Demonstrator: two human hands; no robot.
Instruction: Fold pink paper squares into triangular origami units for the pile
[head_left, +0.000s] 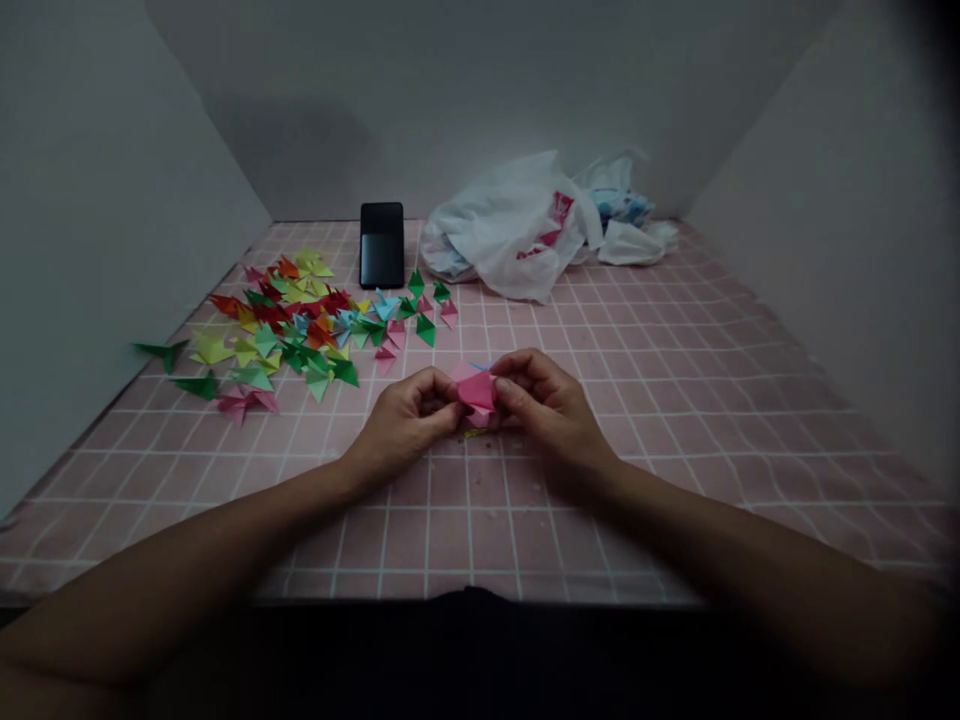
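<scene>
A small piece of pink origami paper (475, 390), partly folded, is held up between my two hands near the middle of the table. My left hand (412, 415) pinches its left edge between thumb and fingers. On the other side, my right hand (544, 405) grips the right edge with thumb and forefinger. Just behind the pink paper a bit of blue (480, 366) shows, and a bit of yellow (474, 433) lies below it; I cannot make out what either is. Fingertips behind the paper are partly hidden.
Many folded paper pieces (300, 320) in several colours lie heaped at the left. A black phone (382, 250) sits behind them. White plastic bags (502, 220) are crumpled at the back. A pink checked cloth (675, 400) covers the table, with walls on three sides.
</scene>
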